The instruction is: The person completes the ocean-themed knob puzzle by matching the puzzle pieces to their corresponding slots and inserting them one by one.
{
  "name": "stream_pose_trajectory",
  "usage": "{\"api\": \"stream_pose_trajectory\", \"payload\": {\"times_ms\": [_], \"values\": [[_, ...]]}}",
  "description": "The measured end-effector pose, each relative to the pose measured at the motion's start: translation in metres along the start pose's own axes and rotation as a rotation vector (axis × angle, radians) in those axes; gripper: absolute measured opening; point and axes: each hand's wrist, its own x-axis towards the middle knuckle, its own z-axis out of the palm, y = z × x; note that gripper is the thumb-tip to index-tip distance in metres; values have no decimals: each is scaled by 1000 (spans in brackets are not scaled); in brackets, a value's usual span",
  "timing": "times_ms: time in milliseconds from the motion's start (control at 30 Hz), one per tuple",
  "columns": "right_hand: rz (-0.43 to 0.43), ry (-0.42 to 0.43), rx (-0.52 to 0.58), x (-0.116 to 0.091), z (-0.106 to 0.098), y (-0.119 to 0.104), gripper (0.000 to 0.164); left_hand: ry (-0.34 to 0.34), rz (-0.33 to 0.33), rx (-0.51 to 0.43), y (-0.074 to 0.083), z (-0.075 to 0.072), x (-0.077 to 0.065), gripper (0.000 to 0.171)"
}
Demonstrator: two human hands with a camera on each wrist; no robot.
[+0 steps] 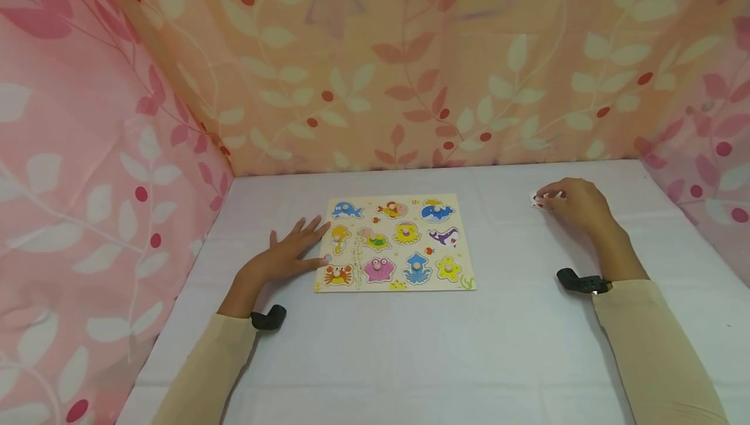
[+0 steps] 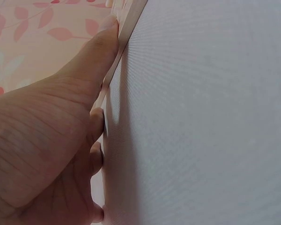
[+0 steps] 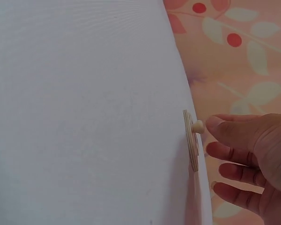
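Observation:
A wooden peg puzzle board (image 1: 351, 224) with sea-animal pictures, among them a crab, a turtle and a squid, lies flat on the white cloth. Round knobs stand up from several of the pictures. At its left edge, my left hand (image 1: 287, 254) rests with fingers spread, thumb and fingertips right at the board. Off to the right, my right hand (image 1: 577, 204) is at a small loose puzzle piece (image 1: 534, 200). The right wrist view shows this piece edge-on with a wooden knob (image 3: 198, 126); the thumb tip (image 3: 214, 123) is close beside the knob, the fingers loosely bent.
White cloth (image 1: 398, 353) covers the table. An orange leaf-patterned curtain (image 1: 375, 73) hangs behind it, with pink patterned cloth (image 1: 88, 171) along the left side and more at the right. Black wrist cameras (image 1: 269, 317) are strapped to both wrists.

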Motion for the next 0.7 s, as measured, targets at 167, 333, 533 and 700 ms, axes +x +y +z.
{"api": "stream_pose_trajectory", "payload": {"times_ms": [167, 333, 533, 700], "values": [[-15, 14, -27, 1, 3, 0, 22, -2, -4, 7, -1, -1, -1, 87], [-36, 37, -31, -1, 3, -2, 21, -4, -8, 14, 2, -3, -3, 87], [-24, 25, -28, -5, 2, -5, 18, -8, -8, 11, 3, -3, -4, 87], [-28, 7, -36, -6, 2, -8, 14, -1, -4, 11, 3, -2, -4, 88]]}}
